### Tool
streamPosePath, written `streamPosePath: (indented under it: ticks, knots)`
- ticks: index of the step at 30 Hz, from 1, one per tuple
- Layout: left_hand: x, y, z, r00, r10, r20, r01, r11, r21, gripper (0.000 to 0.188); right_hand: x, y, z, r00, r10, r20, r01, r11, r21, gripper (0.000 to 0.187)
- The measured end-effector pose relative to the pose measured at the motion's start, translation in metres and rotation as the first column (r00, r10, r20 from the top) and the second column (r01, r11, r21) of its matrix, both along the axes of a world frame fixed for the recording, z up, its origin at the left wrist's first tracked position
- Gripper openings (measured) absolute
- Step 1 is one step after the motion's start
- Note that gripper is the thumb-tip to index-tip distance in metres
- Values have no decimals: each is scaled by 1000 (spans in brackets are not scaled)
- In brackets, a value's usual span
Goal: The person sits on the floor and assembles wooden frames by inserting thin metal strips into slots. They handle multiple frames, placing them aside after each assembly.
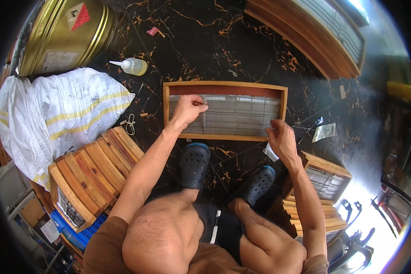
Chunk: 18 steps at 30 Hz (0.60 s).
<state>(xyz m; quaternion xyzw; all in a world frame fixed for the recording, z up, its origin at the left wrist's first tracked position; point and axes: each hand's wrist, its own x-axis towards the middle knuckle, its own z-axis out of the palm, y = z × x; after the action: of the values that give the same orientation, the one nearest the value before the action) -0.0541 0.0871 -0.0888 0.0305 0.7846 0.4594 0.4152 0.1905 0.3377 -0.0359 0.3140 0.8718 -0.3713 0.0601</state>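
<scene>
On the dark floor ahead of me lies a shallow rectangular wooden frame (223,136) with a grey, see-through ribbed panel (242,116) inside it. A red-brown strip (233,90) runs along its far inner side. My left hand (188,111) reaches over the left part of the frame, thumb and fingers pinched together; what they hold, if anything, is too small to name. My right hand (282,137) is at the near right corner of the frame, fingers curled in against the rim. Whether it grips the rim or something small there is hidden.
Stacked wooden frames stand at my left (93,171), far right (306,36) and near right (324,178). A gold drum (66,39), a white woven sack (68,107) and a nozzle bottle (134,66) lie to the left. Scissors (130,124) and paper scraps (324,132) are on the floor.
</scene>
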Motion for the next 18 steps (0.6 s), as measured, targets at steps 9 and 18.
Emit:
streamPosePath:
  ticks: [9,18]
  knots:
    - [-3,-6,-13,969,-138,-204,119,987,-104,28,0,10,-3,990,-74,-120,84,993,81,21]
    - [15,-38,17,730,84,-678,-237,962,-137,29,16,22,-9,976,-217,-32,219,958,188,34]
